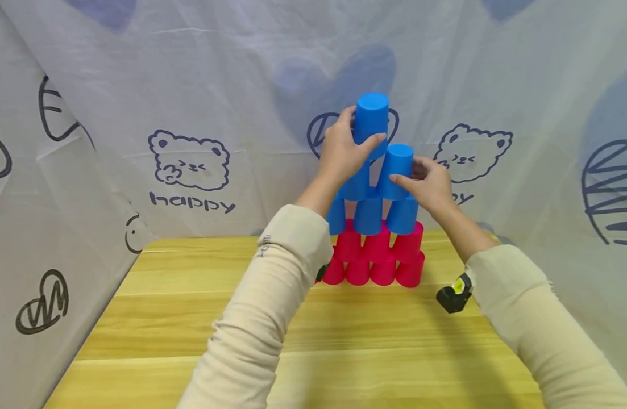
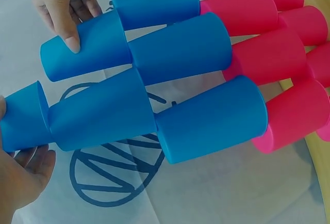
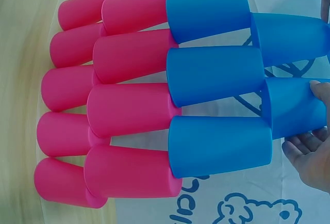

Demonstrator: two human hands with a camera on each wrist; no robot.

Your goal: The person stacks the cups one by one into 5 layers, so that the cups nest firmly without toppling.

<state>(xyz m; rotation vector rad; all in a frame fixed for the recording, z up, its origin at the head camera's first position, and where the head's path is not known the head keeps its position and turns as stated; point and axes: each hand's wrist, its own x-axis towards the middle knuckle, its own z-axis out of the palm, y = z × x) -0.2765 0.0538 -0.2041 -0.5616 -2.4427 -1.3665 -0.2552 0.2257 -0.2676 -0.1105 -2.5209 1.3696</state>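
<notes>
A stacked pyramid of upside-down plastic cups stands at the back of the table. My left hand [image 1: 342, 146] holds the topmost blue cup [image 1: 372, 119] between thumb and fingers. In the left wrist view that cup's rim meets the base of the left blue cup [image 2: 103, 111] in the two-cup row below. My right hand [image 1: 432, 184] grips the right blue cup [image 1: 397, 173] of that row, thumb on its near side. Beneath lies a row of three blue cups [image 3: 219, 146]. Two rows of pink cups [image 3: 129, 110] form the bottom.
The pyramid rests on a wood-grain table [image 1: 190, 318], near its back edge. Behind hangs a pale cloth [image 1: 231, 85] printed with bears and hearts, close to the cups. A black wrist device [image 1: 453, 294] hangs below the right sleeve.
</notes>
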